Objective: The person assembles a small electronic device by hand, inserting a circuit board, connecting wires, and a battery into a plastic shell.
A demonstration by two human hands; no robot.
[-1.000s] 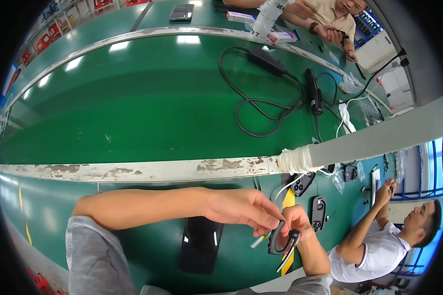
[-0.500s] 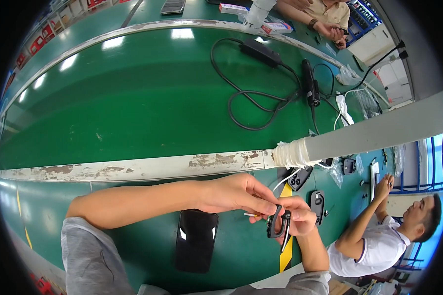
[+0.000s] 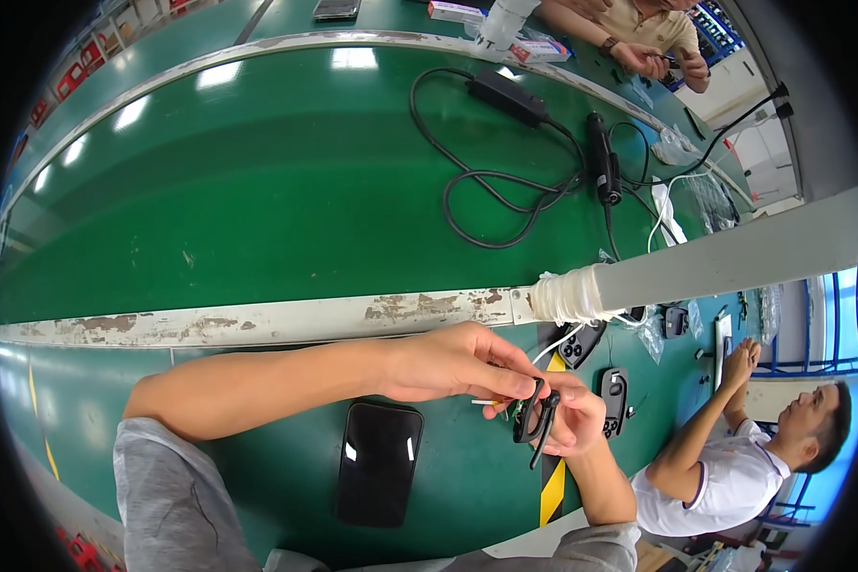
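My left hand point(image 3: 453, 365) pinches a small black plastic housing point(image 3: 520, 424) between thumb and fingers. Bits of green show along the housing's inner side, and a thin white piece point(image 3: 484, 402) sticks out to the left under my fingers. Against the housing, my right hand point(image 3: 578, 416) grips a slim black curved piece point(image 3: 544, 434), which slants down from the fingers. Whether the two pieces are joined is hidden by my fingertips. Below my left forearm a black smartphone point(image 3: 380, 465) lies flat on the green table, its screen reflecting light.
A worn white rail point(image 3: 286, 320) crosses the table beyond my arms, meeting a grey post point(image 3: 734, 250) wrapped in white cord. Black casings point(image 3: 613, 400) lie to the right. Beyond the rail are an electric screwdriver point(image 3: 602, 157) and a cabled black box point(image 3: 507, 97). Co-workers sit right and far.
The slim black piece in my right hand has turned, its free end now lying nearer the housing. My right fingers have shifted and opened slightly; the left hand stays on the housing.
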